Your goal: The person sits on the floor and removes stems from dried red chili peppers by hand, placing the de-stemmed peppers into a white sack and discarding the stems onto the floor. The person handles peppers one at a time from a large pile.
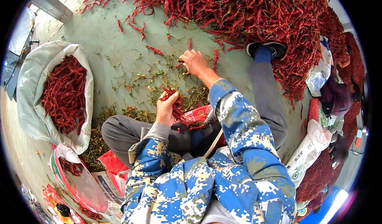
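The left hand [166, 109] keeps a closed grip on a bunch of dried red chillies [175, 100] above the lap, while the right hand [193, 61] pinches another chilli [190, 44] beside the big chilli pile [254, 13] on the floor [107, 37].

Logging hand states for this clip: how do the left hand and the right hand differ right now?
The left hand is close to the body, fingers curled shut around a bunch of red chillies; the right hand is stretched out to the floor. The left hand holds many chillies, while the right hand pinches at a single chilli near the big pile. Both are bare, with blue patterned sleeves.
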The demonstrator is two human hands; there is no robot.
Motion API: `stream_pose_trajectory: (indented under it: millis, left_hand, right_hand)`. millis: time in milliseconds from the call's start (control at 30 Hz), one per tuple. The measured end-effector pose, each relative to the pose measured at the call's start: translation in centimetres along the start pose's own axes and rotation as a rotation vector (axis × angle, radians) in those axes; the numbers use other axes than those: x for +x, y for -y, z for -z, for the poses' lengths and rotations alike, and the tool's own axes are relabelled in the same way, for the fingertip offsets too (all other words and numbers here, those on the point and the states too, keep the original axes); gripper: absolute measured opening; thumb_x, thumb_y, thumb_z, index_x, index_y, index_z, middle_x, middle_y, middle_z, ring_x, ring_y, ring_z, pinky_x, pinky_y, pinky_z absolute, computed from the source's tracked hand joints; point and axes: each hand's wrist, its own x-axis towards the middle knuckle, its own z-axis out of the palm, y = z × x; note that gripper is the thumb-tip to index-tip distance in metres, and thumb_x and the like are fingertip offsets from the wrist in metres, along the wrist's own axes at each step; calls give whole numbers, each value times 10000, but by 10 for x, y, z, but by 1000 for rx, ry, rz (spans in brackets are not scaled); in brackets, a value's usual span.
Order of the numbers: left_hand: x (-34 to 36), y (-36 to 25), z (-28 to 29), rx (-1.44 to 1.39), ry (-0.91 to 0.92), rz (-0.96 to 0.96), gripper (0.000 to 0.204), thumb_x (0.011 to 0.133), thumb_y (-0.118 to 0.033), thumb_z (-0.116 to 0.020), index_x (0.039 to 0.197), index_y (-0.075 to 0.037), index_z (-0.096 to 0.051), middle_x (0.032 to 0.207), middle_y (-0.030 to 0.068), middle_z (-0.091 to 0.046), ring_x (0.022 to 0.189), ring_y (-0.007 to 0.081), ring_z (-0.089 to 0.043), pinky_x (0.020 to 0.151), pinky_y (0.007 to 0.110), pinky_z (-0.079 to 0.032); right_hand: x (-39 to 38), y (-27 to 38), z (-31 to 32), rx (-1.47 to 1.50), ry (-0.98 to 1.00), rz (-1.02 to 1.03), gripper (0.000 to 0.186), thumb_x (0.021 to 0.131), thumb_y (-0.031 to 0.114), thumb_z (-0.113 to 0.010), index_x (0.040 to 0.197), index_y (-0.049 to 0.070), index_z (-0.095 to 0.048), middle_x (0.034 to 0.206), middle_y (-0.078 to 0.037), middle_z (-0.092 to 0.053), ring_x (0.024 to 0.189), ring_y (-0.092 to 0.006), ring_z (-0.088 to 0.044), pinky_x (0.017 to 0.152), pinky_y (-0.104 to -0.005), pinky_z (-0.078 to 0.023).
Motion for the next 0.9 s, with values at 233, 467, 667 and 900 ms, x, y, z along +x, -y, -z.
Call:
stream_pose_trajectory:
  millis: [233, 467, 667, 900]
  left_hand:
    - [2, -6, -4, -87, 9, -16, 98, 903, -69, -663, 983, -80, -608, 860, 18, -659, 746, 142, -634, 663, 288, -511]
    - [-7, 2, -8, 34, 190, -23, 140, 917, -102, -662, 1042, -52, -621, 899, 49, -669, 778, 134, -639, 648, 265, -521]
    - [-19, 4, -2, 36, 146, -10, 135, 856, -59, -718, 967, -51, -641, 837, 44, -673, 689, 138, -632, 604, 272, -511]
    - [-24, 0, -4, 105, 220, 94, 123, 874, -86, -693, 970, -39, -634, 813, 38, -651, 626, 133, -606, 551, 288, -506]
  right_hand:
    - [-27, 10, 33, 379, -43, -238, 158, 837, 229, -711, 928, 103, -677, 878, -30, -674, 842, -185, -634, 739, -382, -490]
    - [-125, 94, 60, 879, -41, -370, 172, 846, 129, -684, 954, -5, -671, 863, -102, -698, 769, -181, -665, 693, -335, -528]
    - [-146, 111, 66, 1138, -13, -602, 152, 890, 88, -646, 1003, -10, -672, 894, -89, -699, 812, -137, -649, 751, -303, -523]
    - [-128, 89, 74, 1155, 94, -496, 285, 956, 252, -631, 1042, -16, -679, 893, 2, -674, 841, -67, -572, 752, -264, -487]
